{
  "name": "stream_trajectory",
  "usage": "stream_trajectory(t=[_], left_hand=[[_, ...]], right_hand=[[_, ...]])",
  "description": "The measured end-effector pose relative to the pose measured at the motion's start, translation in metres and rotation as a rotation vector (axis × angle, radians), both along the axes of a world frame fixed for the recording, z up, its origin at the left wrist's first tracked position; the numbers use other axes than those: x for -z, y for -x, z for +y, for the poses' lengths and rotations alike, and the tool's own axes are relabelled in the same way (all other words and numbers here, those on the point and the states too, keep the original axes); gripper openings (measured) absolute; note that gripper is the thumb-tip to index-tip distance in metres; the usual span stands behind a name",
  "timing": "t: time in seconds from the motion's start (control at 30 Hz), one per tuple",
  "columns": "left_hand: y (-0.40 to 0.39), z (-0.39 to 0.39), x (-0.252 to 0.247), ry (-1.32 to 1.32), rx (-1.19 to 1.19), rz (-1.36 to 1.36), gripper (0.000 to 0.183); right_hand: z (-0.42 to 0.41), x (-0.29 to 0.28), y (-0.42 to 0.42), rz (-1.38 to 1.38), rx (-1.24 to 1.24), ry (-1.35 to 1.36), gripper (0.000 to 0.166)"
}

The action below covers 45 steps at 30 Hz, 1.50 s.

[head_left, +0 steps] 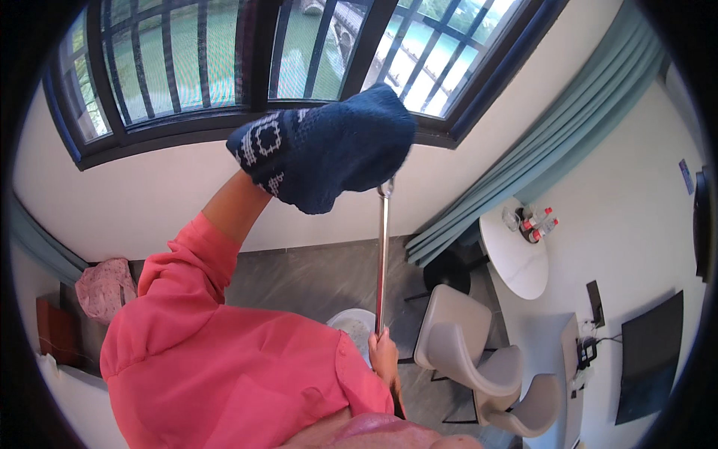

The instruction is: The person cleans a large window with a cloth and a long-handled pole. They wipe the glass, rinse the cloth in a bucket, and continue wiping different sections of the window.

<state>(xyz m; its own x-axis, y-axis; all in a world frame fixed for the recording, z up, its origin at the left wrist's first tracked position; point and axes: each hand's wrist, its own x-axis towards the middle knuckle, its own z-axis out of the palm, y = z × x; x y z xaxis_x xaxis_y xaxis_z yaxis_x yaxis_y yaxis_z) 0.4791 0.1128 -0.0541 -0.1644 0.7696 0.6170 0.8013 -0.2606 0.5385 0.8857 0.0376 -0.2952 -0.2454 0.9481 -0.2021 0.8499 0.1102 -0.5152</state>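
My left forearm reaches up toward the window and ends in a dark blue knitted cloth item with a white pattern near its edge. The knit hides my left hand entirely, so its fingers cannot be seen. A slim, shiny metal pole stands roughly upright to the right of that arm. Its upper end, with a ring-like fitting, meets the lower edge of the knit; whatever lies above is hidden. Low on the pole, my right hand is wrapped around the shaft.
Ahead is a dark-framed barred window. A teal curtain hangs at right, beside a white table with bottles. Beige chairs stand lower right, near a wall-mounted television. A white round object is behind the pole; a pink bag lies left.
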Motion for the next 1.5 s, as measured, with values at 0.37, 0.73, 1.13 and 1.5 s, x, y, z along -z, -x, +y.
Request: stream_trajectory(t=[0.37,0.73,1.13,1.5], left_hand=[[0.045,-0.001,-0.05,0.278,0.029,0.082,0.027],[-0.003,0.031,0.008,0.25,0.247,-0.247,0.039],[-0.129,-0.011,0.08,0.514,1.24,-1.537,0.048],[-0.114,0.007,-0.04,0.002,0.7,-1.157,0.035]], right_hand=[[-0.022,-0.003,0.02,0.082,-0.049,-0.249,0.027],[-0.02,-0.037,0.053,0.519,-0.021,-0.371,0.029],[0.027,-0.124,0.064,0.574,-0.064,-0.476,0.026],[0.024,-0.105,0.067,0.642,-0.129,-0.368,0.033]])
